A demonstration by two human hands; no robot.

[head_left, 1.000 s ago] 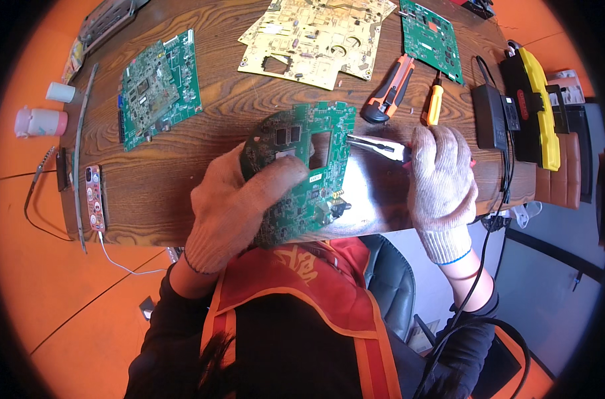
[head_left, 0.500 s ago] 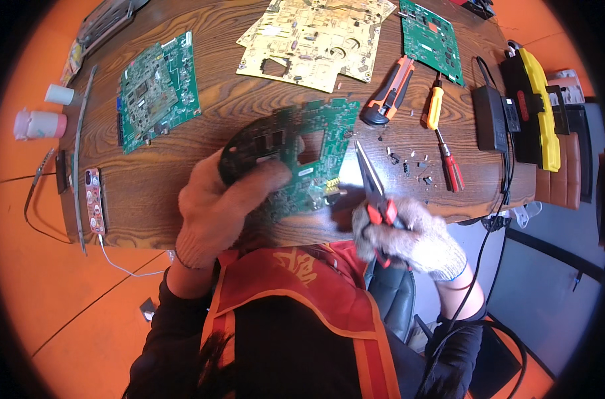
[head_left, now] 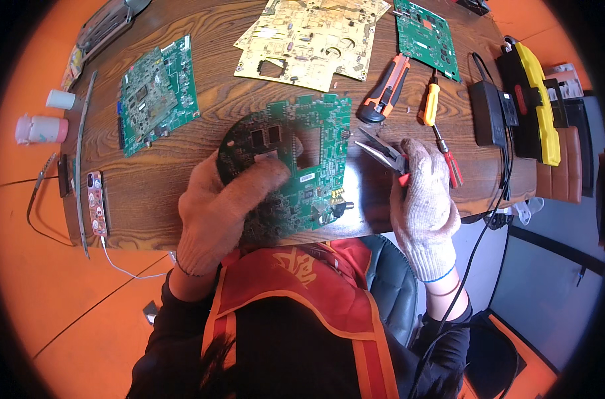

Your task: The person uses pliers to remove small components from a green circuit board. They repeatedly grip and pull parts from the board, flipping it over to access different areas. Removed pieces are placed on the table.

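Observation:
My gloved left hand grips a green circuit board by its darker rounded left side, thumb laid across its face. The board is tilted above the table's near edge. It has a rectangular cutout, and yellow and black connectors sit at its lower right. In my gloved right hand are long-nose pliers with red handles, mostly hidden by the fingers. The pliers' jaws are parted and point toward the board's right edge, apart from it. Nothing shows between the jaws.
An orange-and-black utility knife, a yellow-handled screwdriver and a red-handled one lie to the right. Beyond are tan boards and a green board. Another board, a phone, a black adapter and a yellow-black toolbox stand around.
My right hand has turned and moved up and right, over where small loose bits lay. The pliers' jaws now point left and have opened wider. The board has been turned slightly more face-up.

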